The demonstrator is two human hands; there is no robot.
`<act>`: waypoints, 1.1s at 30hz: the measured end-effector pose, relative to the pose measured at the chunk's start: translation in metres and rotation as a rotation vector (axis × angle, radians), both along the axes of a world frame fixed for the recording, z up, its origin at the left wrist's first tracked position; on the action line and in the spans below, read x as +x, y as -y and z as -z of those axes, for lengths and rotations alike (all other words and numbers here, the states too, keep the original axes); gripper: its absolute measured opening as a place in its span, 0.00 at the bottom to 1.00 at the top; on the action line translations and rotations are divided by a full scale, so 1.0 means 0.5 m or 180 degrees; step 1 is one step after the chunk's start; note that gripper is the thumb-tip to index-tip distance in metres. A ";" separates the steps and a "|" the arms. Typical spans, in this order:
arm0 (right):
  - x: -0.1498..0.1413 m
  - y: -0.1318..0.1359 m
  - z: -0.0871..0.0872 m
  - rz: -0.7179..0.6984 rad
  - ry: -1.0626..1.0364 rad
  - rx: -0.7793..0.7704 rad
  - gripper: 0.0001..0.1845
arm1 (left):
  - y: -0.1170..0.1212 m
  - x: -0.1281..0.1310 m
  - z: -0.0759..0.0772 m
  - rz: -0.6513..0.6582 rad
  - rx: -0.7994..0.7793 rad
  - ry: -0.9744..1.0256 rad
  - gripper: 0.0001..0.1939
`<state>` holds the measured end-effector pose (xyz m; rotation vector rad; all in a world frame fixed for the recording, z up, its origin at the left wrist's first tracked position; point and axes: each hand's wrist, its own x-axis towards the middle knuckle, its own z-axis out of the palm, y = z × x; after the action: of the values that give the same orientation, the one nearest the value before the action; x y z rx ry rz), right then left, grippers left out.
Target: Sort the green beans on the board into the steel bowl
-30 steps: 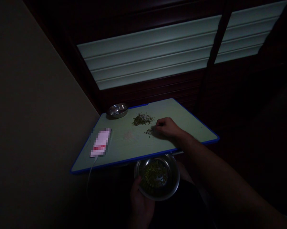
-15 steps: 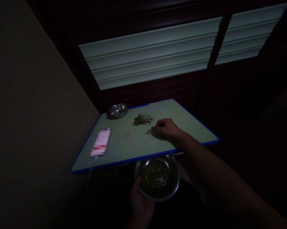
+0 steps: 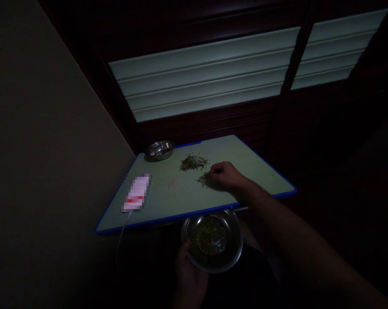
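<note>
My left hand (image 3: 191,272) grips the rim of a metal bowl (image 3: 235,246) just below the table's near edge, thumb over the rim. Inside it lie many small green grains or beans (image 3: 209,235). My right hand (image 3: 225,174) rests low over the table with its fingers curled together at a small scatter of grains (image 3: 202,179). Whatever is between those fingertips is too small and dark to make out. A larger pile of greenish grains (image 3: 194,162) is just beyond, to the left of that hand.
The pale table (image 3: 168,206) has a blue edge. At its far left corner stands a second metal bowl (image 3: 160,150). A blurred-out phone-like thing (image 3: 137,192) lies on the left with a white cable (image 3: 123,231). Behind is a dark wooden front with pale slats (image 3: 206,73).
Almost nothing differs; the view has shifted very slightly. My right hand stays at the small scatter and my left hand keeps the bowl in the same place.
</note>
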<state>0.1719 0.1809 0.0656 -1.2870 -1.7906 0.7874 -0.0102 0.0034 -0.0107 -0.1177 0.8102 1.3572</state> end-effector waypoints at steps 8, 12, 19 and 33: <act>-0.001 0.002 0.000 -0.0086 -0.0126 -0.0023 0.05 | 0.000 0.000 0.004 -0.0010 -0.0035 -0.0019 0.12; -0.003 0.002 0.001 -0.0168 -0.0146 -0.0082 0.06 | -0.003 0.001 0.003 -0.0022 -0.0102 -0.0063 0.13; -0.005 0.003 0.000 -0.0091 -0.0154 -0.0070 0.08 | 0.001 0.001 0.000 -0.0053 -0.0084 0.0019 0.14; -0.006 0.009 -0.006 -0.0111 -0.0132 -0.0252 0.10 | 0.001 -0.001 0.008 0.0070 0.0077 -0.0055 0.14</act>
<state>0.1690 0.1763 0.0685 -1.2840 -1.7686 0.9058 -0.0109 0.0030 -0.0148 -0.0779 0.8072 1.3485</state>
